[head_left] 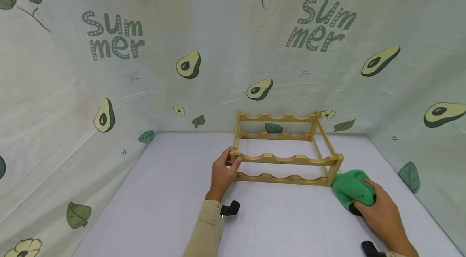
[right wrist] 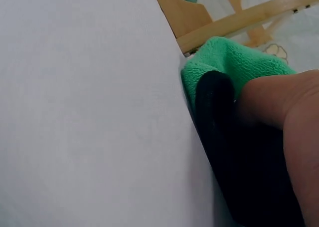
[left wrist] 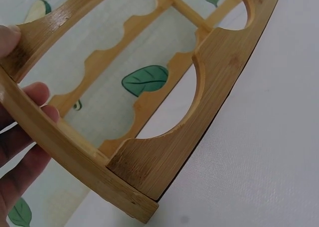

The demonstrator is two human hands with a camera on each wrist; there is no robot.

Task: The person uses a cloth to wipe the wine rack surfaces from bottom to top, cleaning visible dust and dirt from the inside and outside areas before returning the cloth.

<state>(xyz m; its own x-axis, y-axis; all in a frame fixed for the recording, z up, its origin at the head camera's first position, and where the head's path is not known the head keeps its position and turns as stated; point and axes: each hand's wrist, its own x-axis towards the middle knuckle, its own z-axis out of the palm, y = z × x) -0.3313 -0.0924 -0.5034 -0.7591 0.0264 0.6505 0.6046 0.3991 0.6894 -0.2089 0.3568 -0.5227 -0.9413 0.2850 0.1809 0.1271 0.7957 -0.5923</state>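
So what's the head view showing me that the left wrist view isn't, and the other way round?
Only the head view shows the right hand gripping the green item beside the rack, plus the left sleeve and the "summer" lettering.

Only the left wrist view shows the rack's wood grain up close.

Both show the left hand holding the rack at one end, the white tabletop, and the sheet behind with its leaf and avocado prints.
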